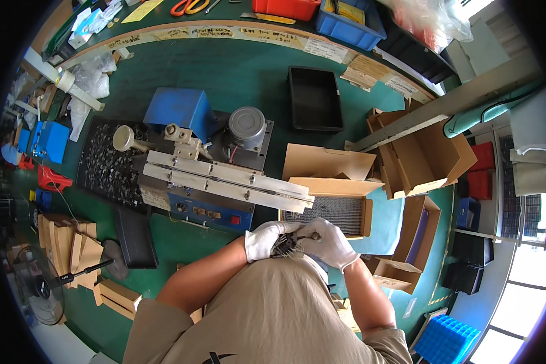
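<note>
Both hands wear white gloves and meet close in front of my body. My left hand (264,241) is closed around a bunch of small dark parts with thin metal leads (284,245). Against the right side of that bunch, my right hand (331,245) has its fingers pinched together; what lies between them is too small to make out. Just beyond the hands is an open cardboard box (366,219) holding dense rows of thin dark pieces. A bench machine's long metal rail (224,181) ends above this box's left side.
Left of the machine's blue housing (179,112) lies a black tray (91,164) of loose small dark parts. A black bin (315,97) stands behind the box. Open cartons (428,155) crowd the right, a small fan (42,286) the left. Bins line the rear shelf (224,29).
</note>
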The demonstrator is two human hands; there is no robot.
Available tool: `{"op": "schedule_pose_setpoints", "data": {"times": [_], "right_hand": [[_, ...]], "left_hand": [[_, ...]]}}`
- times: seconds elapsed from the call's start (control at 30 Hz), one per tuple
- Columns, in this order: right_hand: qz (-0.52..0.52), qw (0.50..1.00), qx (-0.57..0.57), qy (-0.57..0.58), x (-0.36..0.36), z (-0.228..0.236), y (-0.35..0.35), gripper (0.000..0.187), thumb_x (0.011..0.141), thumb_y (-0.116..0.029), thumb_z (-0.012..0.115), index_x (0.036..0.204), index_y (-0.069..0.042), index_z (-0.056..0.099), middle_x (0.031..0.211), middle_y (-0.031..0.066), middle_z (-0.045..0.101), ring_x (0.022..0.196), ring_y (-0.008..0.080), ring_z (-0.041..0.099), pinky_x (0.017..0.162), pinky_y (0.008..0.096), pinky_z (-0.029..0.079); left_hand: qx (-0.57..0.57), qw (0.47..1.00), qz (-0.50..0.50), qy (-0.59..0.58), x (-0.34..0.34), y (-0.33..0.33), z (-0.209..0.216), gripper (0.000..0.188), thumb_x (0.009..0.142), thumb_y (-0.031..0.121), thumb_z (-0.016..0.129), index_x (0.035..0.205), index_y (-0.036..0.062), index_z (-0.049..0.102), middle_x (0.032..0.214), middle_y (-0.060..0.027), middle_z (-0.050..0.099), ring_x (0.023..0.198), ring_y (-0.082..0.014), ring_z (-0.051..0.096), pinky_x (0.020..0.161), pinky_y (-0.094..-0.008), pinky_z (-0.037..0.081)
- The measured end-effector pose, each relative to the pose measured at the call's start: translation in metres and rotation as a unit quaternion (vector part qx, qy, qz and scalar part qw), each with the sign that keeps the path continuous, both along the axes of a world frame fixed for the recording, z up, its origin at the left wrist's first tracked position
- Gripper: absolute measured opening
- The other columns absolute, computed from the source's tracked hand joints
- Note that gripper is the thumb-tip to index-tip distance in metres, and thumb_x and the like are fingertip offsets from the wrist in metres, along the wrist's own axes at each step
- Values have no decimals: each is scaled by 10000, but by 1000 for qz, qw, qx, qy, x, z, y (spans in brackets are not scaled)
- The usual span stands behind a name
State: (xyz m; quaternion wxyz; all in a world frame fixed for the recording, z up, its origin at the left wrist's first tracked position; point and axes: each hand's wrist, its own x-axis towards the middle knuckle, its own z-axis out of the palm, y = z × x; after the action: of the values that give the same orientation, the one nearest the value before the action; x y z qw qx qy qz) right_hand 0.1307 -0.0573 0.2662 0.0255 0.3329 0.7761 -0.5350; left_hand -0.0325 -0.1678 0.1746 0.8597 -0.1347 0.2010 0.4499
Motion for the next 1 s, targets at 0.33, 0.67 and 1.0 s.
{"op": "schedule_pose_setpoints", "data": {"times": [0.33,0.67,1.0], "right_hand": [[-31,980,123,151,6,-27,0,159,868,-67,715,1008,2,686,900,108,677,744,188,644,719,295,527],[-123,973,174,87,-1,-2,-15,142,855,-63,693,988,-28,731,892,146,714,801,278,690,744,346,549],[-209,945,227,109,-5,-5,-25,159,848,1,680,994,-32,733,908,140,720,826,241,690,771,324,551]], "left_hand": [[65,988,3,143,-2,-3,5,249,1038,243,554,1157,30,605,1063,-131,715,949,-235,713,858,-353,584],[80,978,9,191,0,0,21,238,976,196,670,1140,38,599,1020,-84,686,980,-195,695,843,-323,582],[90,971,-27,218,-2,3,26,285,926,92,705,1150,-2,556,1057,-127,656,975,-203,689,833,-319,581]]}}
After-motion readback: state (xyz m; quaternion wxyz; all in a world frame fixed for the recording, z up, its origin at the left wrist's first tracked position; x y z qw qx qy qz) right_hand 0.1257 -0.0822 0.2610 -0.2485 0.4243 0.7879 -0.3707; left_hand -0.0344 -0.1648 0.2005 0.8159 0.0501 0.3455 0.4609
